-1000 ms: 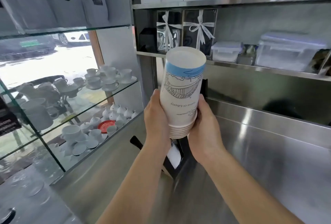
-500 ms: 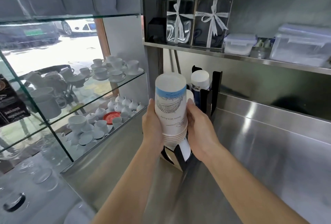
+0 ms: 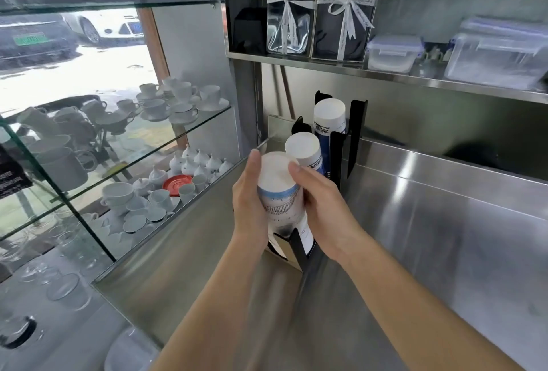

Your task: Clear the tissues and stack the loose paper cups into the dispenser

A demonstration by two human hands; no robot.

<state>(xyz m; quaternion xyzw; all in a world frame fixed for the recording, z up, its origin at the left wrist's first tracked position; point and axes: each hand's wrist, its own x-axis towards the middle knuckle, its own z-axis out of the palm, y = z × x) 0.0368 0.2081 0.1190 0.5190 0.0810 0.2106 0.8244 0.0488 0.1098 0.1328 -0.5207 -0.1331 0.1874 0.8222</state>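
Observation:
A stack of white paper cups with blue print stands upside down in the front slot of the black cup dispenser. My left hand grips its left side and my right hand grips its right side, thumb over the top. Two more cup stacks fill the slots behind: a middle stack and a taller rear stack. The bottom of the held stack is hidden inside the dispenser's black frame. No tissues are visible.
The dispenser sits on a steel counter against a steel wall. To the left is a glass display case with white teacups. Above, a steel shelf holds ribboned gift boxes and plastic containers.
Both hands have lowered the cup stack from chest height down into the dispenser's front slot. The view has tilted downward, revealing the two rear stacks.

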